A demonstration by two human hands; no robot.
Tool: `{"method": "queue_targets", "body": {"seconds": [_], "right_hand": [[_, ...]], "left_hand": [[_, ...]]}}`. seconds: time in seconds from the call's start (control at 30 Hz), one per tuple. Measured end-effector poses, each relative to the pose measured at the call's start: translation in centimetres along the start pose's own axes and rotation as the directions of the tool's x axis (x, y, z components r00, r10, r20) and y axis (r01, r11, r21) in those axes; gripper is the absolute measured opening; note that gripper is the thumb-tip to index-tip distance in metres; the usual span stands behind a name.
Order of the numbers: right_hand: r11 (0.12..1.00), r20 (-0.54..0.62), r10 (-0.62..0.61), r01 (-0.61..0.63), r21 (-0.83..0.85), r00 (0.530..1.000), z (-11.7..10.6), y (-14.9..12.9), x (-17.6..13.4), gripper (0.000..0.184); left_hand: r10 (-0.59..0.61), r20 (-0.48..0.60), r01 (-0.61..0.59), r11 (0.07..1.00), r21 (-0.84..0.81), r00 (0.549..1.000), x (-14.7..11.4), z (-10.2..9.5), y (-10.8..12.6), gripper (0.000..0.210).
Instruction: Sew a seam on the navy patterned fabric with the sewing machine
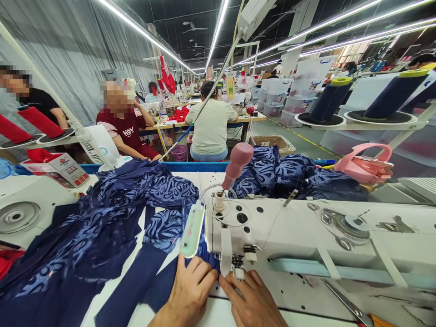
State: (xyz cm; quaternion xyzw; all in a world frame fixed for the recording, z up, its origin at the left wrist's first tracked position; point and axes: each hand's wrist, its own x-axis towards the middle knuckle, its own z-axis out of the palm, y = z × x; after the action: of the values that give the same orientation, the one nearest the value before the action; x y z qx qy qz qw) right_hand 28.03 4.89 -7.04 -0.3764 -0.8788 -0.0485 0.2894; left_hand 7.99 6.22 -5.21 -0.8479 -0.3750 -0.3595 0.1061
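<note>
My left hand [189, 290] lies flat on dark navy fabric [150, 277] just left of the needle area of a white sewing machine [306, 231]. My right hand [250, 299] presses down beside it, fingertips right under the machine head and touching the fabric's edge. More navy fabric with a light blue pattern [112, 213] spreads over the table to the left. A small lamp [192, 229] hangs at the machine's left end.
A heap of patterned navy pieces [289, 172] lies behind the machine. Scissors [350, 306] rest at the lower right. A pink bag [364, 165], thread cones [329, 97] and a red-and-white box [59, 168] stand around. Other people sit at tables behind.
</note>
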Motion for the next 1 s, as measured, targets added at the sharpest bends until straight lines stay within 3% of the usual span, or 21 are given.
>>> {"method": "queue_targets", "body": {"seconds": [0.13, 0.27, 0.47, 0.63, 0.8, 1.0], "right_hand": [[1.000, -0.022, -0.029, 0.029, -0.007, 0.999, 0.0, -0.2, -0.1, 0.047], [0.999, -0.050, -0.052, 0.052, 0.002, 0.997, 0.2, -0.2, -0.1, 0.041], [0.996, -0.022, -0.015, 0.017, 0.091, 1.000, -0.4, -0.1, 0.3, 0.041], [0.967, -0.015, 0.116, -0.109, 0.232, 0.993, -1.8, 0.2, 1.1, 0.032], [0.989, 0.015, 0.071, -0.072, 0.129, 0.997, -1.7, 0.2, 1.5, 0.044], [0.997, -0.023, 0.010, -0.008, 0.079, 1.000, -0.6, 0.0, 0.3, 0.049]], "left_hand": [[-0.051, 0.077, 0.059, 0.992, -0.110, 0.996, 0.2, -0.5, -0.4, 0.026], [-0.025, 0.128, 0.046, 0.984, -0.169, 0.991, 0.4, -0.7, -0.7, 0.029], [-0.010, 0.127, 0.029, 0.989, -0.143, 0.992, 0.5, -0.5, -0.5, 0.032], [0.106, 0.121, -0.105, 0.994, -0.011, 0.987, -0.1, -0.4, 0.1, 0.029], [0.125, 0.110, -0.126, 0.992, 0.006, 0.986, -1.4, -0.5, -0.3, 0.029], [0.096, 0.265, -0.057, 0.987, -0.153, 0.959, -1.3, -2.5, -1.4, 0.045]]}}
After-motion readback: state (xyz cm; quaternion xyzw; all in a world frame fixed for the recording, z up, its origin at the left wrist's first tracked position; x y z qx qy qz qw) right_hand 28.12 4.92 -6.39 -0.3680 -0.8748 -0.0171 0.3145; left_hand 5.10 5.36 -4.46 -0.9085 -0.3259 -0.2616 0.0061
